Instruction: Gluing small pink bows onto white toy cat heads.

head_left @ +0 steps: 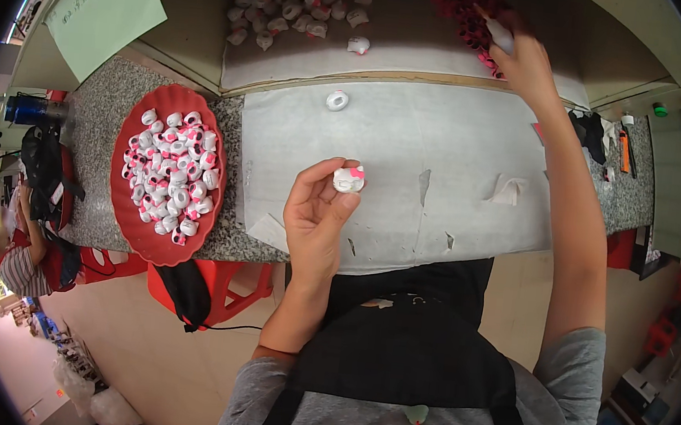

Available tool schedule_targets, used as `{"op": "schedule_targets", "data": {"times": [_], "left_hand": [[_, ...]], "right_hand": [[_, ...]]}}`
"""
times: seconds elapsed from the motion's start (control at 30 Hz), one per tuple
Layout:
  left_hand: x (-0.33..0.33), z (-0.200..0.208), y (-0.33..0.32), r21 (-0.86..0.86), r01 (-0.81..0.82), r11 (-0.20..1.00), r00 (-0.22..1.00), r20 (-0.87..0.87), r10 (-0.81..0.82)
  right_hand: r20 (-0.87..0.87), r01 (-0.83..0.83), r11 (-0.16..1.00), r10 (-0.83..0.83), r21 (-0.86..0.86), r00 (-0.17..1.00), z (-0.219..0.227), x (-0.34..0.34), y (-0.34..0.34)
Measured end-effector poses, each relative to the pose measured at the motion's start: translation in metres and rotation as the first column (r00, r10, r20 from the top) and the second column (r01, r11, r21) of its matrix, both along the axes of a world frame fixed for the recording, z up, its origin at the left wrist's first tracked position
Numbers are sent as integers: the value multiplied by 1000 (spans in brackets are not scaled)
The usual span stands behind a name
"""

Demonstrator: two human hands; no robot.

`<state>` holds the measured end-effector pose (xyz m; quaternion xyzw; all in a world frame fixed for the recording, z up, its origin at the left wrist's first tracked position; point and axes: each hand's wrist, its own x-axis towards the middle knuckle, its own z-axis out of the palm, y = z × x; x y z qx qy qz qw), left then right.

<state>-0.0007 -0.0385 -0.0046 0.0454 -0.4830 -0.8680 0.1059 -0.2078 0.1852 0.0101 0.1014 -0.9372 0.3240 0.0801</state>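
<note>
L hand [316, 214] is over the white sheet [478, 144], left of its middle & toward its near edge. Thumb & fingertips pinch a small white figurine [349, 180] w/ a pink patch; grip is at the edges, prob. so most of the painted face stays uncovered & in the wearer's view.

R hand [527, 62] reaches past the sheet's far edge, toward its right end. Fingers are curled round a slim white tube [501, 36] w/ an orange-ish tip, above a heap of pink pcs [465, 28]. Tube prob. sits low in the hand to leave fingertips free, but that end is dim: can't tell if they also have a pc.

Also past the far edge, toward the left: a cluster of white figurines [295, 3], one [358, 45] set a bit apart. Stock prob. kept there to leave the sheet open for handling. On the sheet nr its far edge lies a white pc w/ a dark hole [336, 101], apart from the rest.

Left of the sheet, a red scalloped tray [160, 254] holds many white-&-pink figurines [168, 167]; its rim prob. stops them rolling off. On the sheet's right part, a pale scrap [509, 190] lies flat-ish, use unclear.
</note>
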Motion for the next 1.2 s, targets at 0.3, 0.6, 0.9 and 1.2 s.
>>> {"op": "schedule_targets", "data": {"times": [0.3, 0.6, 0.9, 1.2], "left_hand": [[-4, -3, 1, -15, 45, 999, 997, 63, -44], [-5, -6, 4, 100, 137, 986, 987, 69, -144], [-2, -3, 24, -283, 132, 950, 991, 42, -125], [-3, -3, 37, -639, 53, 768, 980, -115, -163]], "right_hand": [[-380, -240, 890, 391, 388, 838, -2, -27, -10], [283, -46, 671, 371, -740, 884, 25, 108, -30], [304, 157, 326, 467, -932, 830, 2, 174, -47], [207, -34, 477, 443, -878, 872, 5, 180, -41]]}}
